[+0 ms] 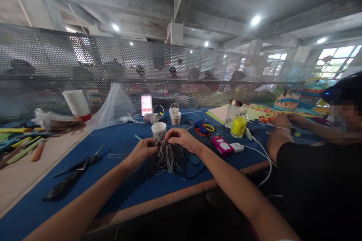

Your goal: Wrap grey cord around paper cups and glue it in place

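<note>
In the head view, the yellow bottle (pixel 239 126) at the right bears dark writing too small to read, the magenta block (pixel 222 146) in front of it carries a pale printed figure whose maker cannot be told, and the bright upright panel (pixel 146 105) at the back is blurred into blocks. The grey cord (pixel 169 160) hangs in loose loops between the two hands, just below and to the right of the mouth of the white cup (pixel 158 131), above the blue tabletop (pixel 118 188). The right hand (pixel 181 139) has its thumb and forefinger pinched together on a strand beside the cup, the other fingers curled. The left hand (pixel 148 148) comes in from the other side, fingertips drawn nearly together low against the cup and cord; whether they grip cup, cord or both cannot be told. Beyond the cup stands a small basket (pixel 175 118) with a looped handle; a black tool (pixel 68 184) lies left of the hands, well apart from the cord
</note>
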`<control>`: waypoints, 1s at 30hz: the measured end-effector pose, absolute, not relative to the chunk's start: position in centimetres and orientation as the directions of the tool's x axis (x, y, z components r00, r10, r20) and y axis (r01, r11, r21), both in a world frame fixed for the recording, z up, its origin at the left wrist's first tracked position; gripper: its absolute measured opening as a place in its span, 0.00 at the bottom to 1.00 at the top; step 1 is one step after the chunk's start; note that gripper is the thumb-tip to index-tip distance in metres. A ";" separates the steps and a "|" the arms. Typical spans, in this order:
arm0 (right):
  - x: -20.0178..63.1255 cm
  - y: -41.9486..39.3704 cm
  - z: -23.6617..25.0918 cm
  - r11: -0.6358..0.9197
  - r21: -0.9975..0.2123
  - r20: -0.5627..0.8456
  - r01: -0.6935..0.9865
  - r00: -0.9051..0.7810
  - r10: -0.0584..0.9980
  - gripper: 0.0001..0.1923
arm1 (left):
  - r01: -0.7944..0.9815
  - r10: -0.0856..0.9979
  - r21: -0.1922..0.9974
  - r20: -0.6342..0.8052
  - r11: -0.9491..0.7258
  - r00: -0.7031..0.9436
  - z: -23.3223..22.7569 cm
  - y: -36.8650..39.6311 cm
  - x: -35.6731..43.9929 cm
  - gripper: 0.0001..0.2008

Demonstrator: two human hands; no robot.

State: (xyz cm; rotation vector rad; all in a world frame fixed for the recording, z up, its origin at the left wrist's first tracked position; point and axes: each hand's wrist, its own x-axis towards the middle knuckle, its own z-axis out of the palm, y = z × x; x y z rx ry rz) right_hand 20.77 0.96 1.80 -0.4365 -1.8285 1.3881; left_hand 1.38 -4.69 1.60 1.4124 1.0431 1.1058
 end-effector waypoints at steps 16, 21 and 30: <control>20.4 1.0 1.5 0.472 -0.882 0.374 -0.008 -0.621 0.689 0.23 | -0.110 0.988 0.992 0.070 -0.055 0.138 1.2 -4.0 0.5 0.13; 20.6 1.7 1.5 0.329 -0.937 0.337 -0.118 -0.551 0.763 0.13 | -0.034 0.986 0.998 0.065 -0.061 0.154 1.2 -3.9 0.7 0.13; 20.4 1.0 1.5 0.356 -0.929 0.343 -0.100 -0.589 0.732 0.17 | -0.012 0.980 0.996 0.093 -0.092 0.178 1.3 -4.3 1.0 0.18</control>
